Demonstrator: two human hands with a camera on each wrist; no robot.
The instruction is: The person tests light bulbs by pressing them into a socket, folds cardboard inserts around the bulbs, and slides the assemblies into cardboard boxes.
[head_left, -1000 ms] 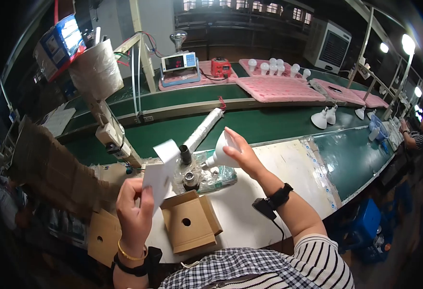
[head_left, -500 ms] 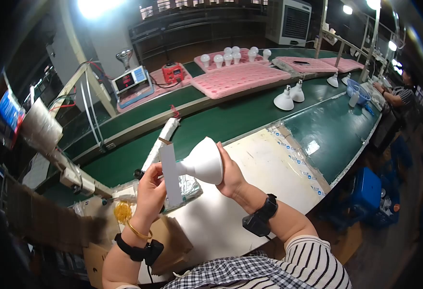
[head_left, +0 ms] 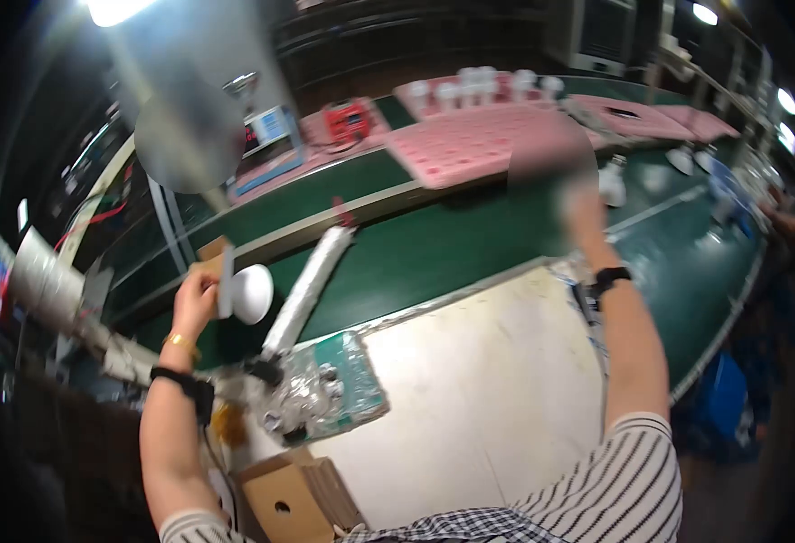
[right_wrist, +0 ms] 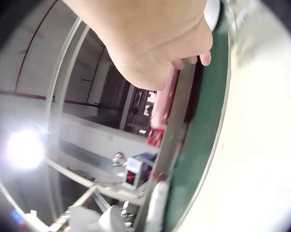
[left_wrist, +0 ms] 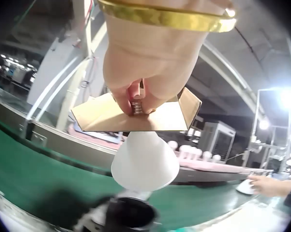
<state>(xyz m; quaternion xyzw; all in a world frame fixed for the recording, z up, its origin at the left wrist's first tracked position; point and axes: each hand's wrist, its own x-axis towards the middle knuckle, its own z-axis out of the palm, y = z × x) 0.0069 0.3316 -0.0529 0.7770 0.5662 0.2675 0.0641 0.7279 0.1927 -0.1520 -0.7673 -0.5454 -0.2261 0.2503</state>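
My left hand (head_left: 196, 303) holds a white cone-shaped lamp bulb (head_left: 252, 294) with a piece of folded cardboard (head_left: 226, 281) around its neck. In the left wrist view, the fingers pinch the bulb's metal screw base (left_wrist: 136, 107), which pokes through the cardboard. The white cone hangs below that sheet. My right hand (head_left: 586, 222) reaches far forward over the green belt and is blurred in the head view. From the right wrist, its fingers (right_wrist: 205, 57) look loosely bent, with a white bulb (right_wrist: 211, 14) just past the hand. Another cone bulb (head_left: 613, 184) stands beside it on the belt.
A brown carton (head_left: 284, 503) sits at the front left of the white board (head_left: 479, 362). Behind it lie a plastic-wrapped pad (head_left: 361, 385) and a white wrapped tube (head_left: 312, 290). Pink foam trays (head_left: 470, 149), some with round bulbs, line the back rail.
The left hand's cardboard has met the bulb, and both have moved left with that hand. The right hand has let go of this bulb and swung out to the right.
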